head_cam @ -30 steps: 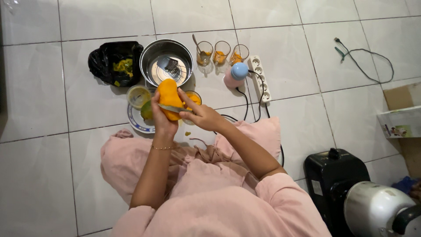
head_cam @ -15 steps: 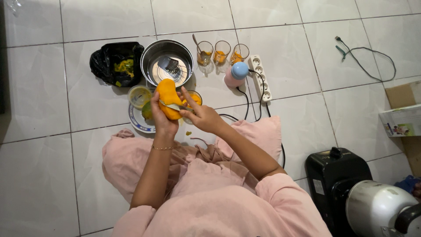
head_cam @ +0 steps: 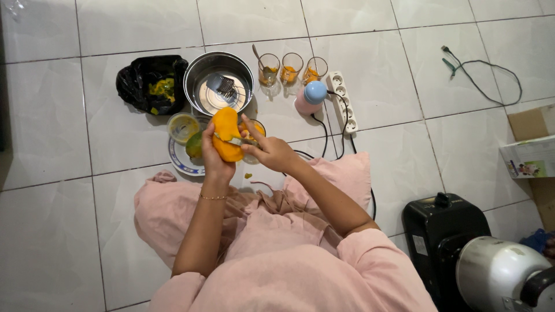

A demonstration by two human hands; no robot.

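Sitting on a white tiled floor (head_cam: pixel 69 115), a person in pink clothing worked amid kitchenware: a steel bowl (head_cam: pixel 219 82) with a grater inside, a black bag of peelings (head_cam: pixel 151 84) to its left, three glasses (head_cam: pixel 292 68) and a white power strip (head_cam: pixel 342 102) to its right, and a black appliance (head_cam: pixel 445 242) at the lower right corner. The left hand (head_cam: pixel 213 153) was wrapped around a peeled orange mango (head_cam: pixel 226 134), held upright above a blue-rimmed plate (head_cam: pixel 180 159). The right hand (head_cam: pixel 269 151), closed on a knife (head_cam: pixel 231 140), pressed its blade across the fruit's middle, forefinger extended along it.
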